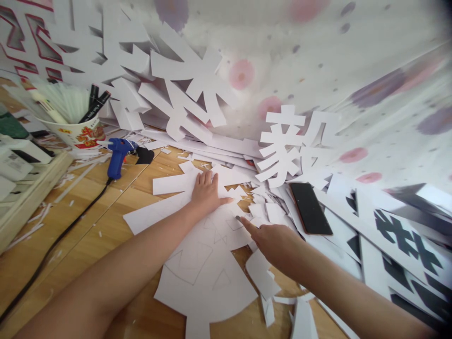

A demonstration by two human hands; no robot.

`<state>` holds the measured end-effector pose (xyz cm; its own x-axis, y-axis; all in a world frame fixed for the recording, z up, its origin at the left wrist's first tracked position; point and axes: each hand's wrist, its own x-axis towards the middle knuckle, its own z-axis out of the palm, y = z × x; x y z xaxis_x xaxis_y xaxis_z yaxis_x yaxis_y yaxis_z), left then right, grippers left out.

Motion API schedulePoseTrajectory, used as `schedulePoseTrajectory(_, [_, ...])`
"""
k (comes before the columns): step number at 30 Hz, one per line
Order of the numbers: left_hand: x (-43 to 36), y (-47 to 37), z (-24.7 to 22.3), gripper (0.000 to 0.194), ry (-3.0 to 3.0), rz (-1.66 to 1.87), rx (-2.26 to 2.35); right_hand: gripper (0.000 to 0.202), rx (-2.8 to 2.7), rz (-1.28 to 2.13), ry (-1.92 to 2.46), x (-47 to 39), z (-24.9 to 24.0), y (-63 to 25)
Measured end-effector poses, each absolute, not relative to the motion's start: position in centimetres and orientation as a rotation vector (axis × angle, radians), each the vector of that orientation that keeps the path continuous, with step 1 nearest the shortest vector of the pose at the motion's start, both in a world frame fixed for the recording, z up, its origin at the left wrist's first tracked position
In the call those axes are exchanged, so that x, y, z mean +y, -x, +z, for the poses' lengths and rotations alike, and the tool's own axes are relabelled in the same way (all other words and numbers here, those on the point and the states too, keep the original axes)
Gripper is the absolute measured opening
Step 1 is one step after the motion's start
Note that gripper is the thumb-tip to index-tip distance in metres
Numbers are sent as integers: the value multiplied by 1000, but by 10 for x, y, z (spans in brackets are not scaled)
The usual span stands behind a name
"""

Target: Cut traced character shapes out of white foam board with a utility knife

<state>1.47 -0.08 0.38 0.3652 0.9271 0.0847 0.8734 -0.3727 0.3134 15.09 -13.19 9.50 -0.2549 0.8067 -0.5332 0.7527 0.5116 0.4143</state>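
A large white sheet of card (201, 263), part cut into a character-like shape with pencil outlines on it, lies on the wooden table. My left hand (206, 193) rests flat on its upper part, fingers extended and thumb out to the right. Just right of it, my right hand (273, 242) is closed around a craft knife (238, 218). Only the knife's dark front end shows clearly, pointing at the card near its right edge; the palm hides most of the handle. Cut-off paper pieces (262, 273) lie beneath and beside my right hand.
At the left are a blue glue gun (119, 157) with a black cord (52, 256), and a paper tub (79, 134) of glue sticks and markers. A black phone (310, 208) lies right. Cut-out white characters (282, 141) lean against the floral curtain (310, 61).
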Motion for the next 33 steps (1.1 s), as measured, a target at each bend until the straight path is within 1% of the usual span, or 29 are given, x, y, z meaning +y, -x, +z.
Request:
schedulePoseTrajectory(5, [-1, -14, 4, 99, -2410, 374, 1610, 72, 2044, 71, -1276, -132, 97, -153])
schedulePoseTrajectory(11, [-1, -14, 3, 100, -2421, 370, 1609, 77, 2065, 71, -1222, -133, 97, -159])
schedulePoseTrajectory(17, [-1, -14, 2, 100, -2425, 388, 1603, 79, 2110, 170, -1218, -137, 87, -170])
schedulePoseTrajectory(21, [-2, -15, 3, 98, -2421, 393, 1601, 71, 2223, 164, -1291, -140, 82, -185])
schedulePoseTrajectory(25, [-2, -16, 4, 99, -2395, 365, 1610, 58, 2239, 88, -1508, -139, 81, -183])
schedulePoseTrajectory(28, [-2, -17, 4, 99, -2395, 349, 1604, 54, 2132, 88, -1633, -135, 78, -171])
schedulePoseTrajectory(33, [-2, -17, 3, 102, -2418, 335, 1607, 51, 2131, 73, -1690, -131, 69, -161])
